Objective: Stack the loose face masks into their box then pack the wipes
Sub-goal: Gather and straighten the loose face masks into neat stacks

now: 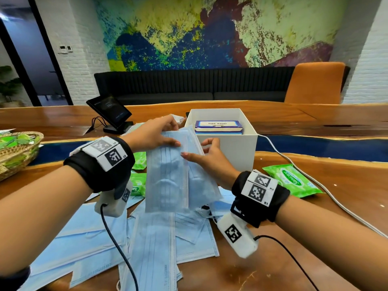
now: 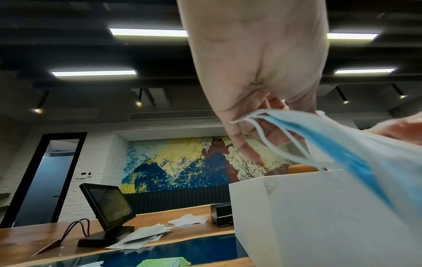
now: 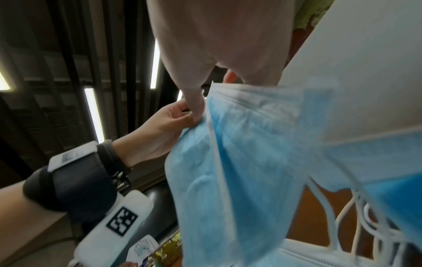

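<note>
Held masks (image 1: 168, 175) hide the left grip's (image 1: 151, 133) fingertips.

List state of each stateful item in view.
Left hand: grips held face masks.
Right hand: holds same masks.
Held face masks: lifted, bunched.
White box: open.
Face mask box: inside white box.
Tablet: propped, screen dark.
Sanicare wipes pack: on table, unpacked.

Both forearms raised (wrists banded); left hand (image 1: 153, 133) pinching masks (image 1: 168, 177), right hand (image 1: 207, 158) gripping same bundle.

Head view looks down; wrist views look up, sharing the masks (image 1: 168, 175).
</note>
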{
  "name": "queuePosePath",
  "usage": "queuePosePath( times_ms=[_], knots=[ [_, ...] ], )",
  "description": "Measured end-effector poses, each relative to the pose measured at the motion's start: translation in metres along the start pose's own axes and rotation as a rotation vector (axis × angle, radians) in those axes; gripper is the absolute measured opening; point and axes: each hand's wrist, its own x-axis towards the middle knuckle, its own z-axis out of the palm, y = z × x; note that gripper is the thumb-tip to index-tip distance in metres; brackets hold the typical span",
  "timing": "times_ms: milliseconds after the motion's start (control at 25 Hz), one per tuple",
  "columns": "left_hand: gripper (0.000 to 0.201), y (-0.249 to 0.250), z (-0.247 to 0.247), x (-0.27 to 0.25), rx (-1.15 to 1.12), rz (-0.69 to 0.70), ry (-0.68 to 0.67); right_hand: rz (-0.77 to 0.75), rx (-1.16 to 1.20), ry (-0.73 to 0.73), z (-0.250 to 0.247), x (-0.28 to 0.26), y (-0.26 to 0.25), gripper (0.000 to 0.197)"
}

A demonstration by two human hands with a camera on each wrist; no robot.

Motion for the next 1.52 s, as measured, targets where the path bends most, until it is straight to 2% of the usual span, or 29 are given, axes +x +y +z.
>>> queuePosePath(
  times_ms=[120, 200, 280, 320, 440, 560, 680, 800, 920, 1080, 1160, 1200, 1440, 1520],
  knots=[
    [0.027, 0.003, -0.001, 0.004, -0.155, 0.016, 0.069, -0.117, -0.013, 0.002, -0.002, -0.003, -0.002, 0.047],
    [0.027, 0.005, -0.004, 0.004, -0.229, 0.039, 0.077, -0.214, -0.067, 0.085, -0.006, 0.000, -0.003, 0.050],
    [0.020, 0.007, -0.007, 0.004, -0.208, 0.033, 0.080, -0.276, -0.134, 0.153, -0.011, 0.002, -0.005, 0.053],
    [0.018, 0.008, -0.007, 0.004, -0.142, 0.019, 0.095, -0.265, -0.167, 0.147, -0.013, 0.003, -0.006, 0.052],
    [0.018, 0.010, -0.001, 0.005, 0.040, -0.019, 0.135, -0.109, -0.194, 0.050, -0.012, 0.001, -0.008, 0.045],
    [0.018, 0.019, 0.005, 0.007, 0.015, -0.003, 0.162, -0.014, -0.132, 0.042, -0.010, 0.001, -0.007, 0.043],
    [0.016, 0.028, 0.009, 0.010, 0.013, -0.014, 0.144, -0.007, -0.125, 0.012, -0.010, -0.002, -0.009, 0.027],
    [0.016, 0.029, 0.012, 0.012, 0.020, -0.051, 0.105, -0.014, -0.094, 0.017, -0.014, -0.001, -0.010, 0.023],
    [0.025, 0.026, 0.011, 0.011, 0.065, -0.067, 0.052, -0.060, -0.157, 0.027, -0.021, -0.001, -0.010, 0.020],
    [0.022, 0.028, 0.010, 0.006, -0.356, -0.130, -0.119, -0.093, -0.199, 0.007, -0.030, -0.006, -0.014, 0.019],
    [0.008, 0.032, 0.011, 0.005, -0.482, -0.115, -0.171, -0.097, -0.196, -0.024, -0.034, -0.009, -0.018, 0.016],
    [0.006, 0.034, 0.011, 0.005, -0.511, -0.084, -0.180, -0.093, -0.202, -0.039, -0.036, -0.011, -0.020, 0.013],
    [0.038, 0.041, 0.016, 0.010, -0.583, -0.043, -0.168, -0.093, -0.229, -0.030, -0.049, -0.009, -0.023, 0.019],
    [0.036, 0.041, 0.017, 0.010, -0.593, -0.027, -0.146, -0.086, -0.221, -0.036, -0.053, -0.008, -0.023, 0.019]
  ],
)
